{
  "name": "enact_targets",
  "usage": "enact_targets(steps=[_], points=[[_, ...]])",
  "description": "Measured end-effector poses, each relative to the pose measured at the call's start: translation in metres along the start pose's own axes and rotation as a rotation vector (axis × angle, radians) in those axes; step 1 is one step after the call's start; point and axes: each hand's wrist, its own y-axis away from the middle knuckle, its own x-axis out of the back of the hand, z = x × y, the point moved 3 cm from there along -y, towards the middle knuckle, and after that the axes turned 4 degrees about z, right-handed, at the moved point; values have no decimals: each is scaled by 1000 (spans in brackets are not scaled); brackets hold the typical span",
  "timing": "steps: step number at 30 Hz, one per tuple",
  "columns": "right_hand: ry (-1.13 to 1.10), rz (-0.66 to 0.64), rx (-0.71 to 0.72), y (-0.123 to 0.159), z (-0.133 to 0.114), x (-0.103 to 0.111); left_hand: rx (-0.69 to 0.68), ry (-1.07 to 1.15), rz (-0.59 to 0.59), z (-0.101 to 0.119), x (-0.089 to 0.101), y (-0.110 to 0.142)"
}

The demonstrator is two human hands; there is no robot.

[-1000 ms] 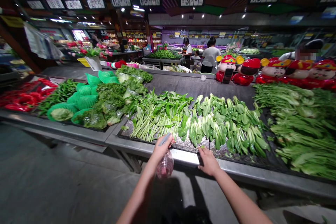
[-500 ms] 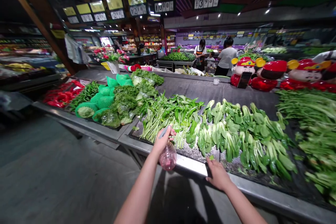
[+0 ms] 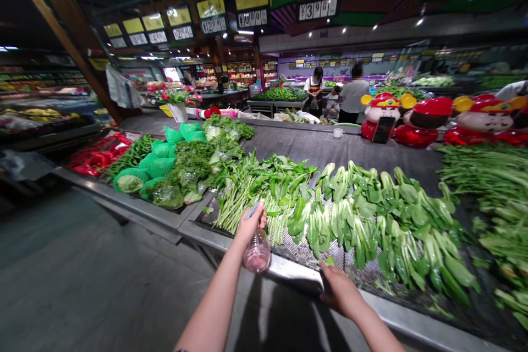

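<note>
My left hand (image 3: 251, 224) is closed around the neck of a clear pink spray bottle (image 3: 257, 256), its grey top showing above my fingers. The bottle hangs upright in front of the counter edge. Just beyond lie long-stemmed leafy greens (image 3: 243, 198) on a perforated mat (image 3: 336, 250). At the front edge of the mat, my right hand (image 3: 341, 292) has its fingers bent together, with a small leaf scrap (image 3: 329, 261) at the fingertips. Rows of bok choy (image 3: 363, 214) lie behind it, apart from the hand.
The metal counter rim (image 3: 396, 313) runs across in front of me. To the left are curly lettuce (image 3: 193, 165), green net-wrapped vegetables (image 3: 160, 168) and red peppers (image 3: 99, 157). More greens (image 3: 495, 192) lie at right. Red figurines (image 3: 418, 121) and a phone (image 3: 383, 130) stand behind; people are farther back.
My right hand has drawn slightly toward me and turned, and the leaf scrap has shifted with it. The left hand still holds the spray bottle, slightly lower and farther left in view.
</note>
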Motion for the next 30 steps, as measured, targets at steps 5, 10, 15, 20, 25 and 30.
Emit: enact_targets(steps=[5,10,15,20,25,30], points=[[14,-68,-23,-5,-2,2,-31,-9,39,4,7,-1],[-8,-101,-14,-5,-4,15,-39,0,89,11,17,-3],[-45,-72,29,-8,-8,29,-25,1,88,15,26,-12],[-58,-4,10,-21,-14,30,-26,-20,66,18,37,-19],[-127,64,26,-38,-38,26,-37,-34,60,23,58,-26],[-131,67,29,-54,-71,18,-55,-23,23,34,73,-39]])
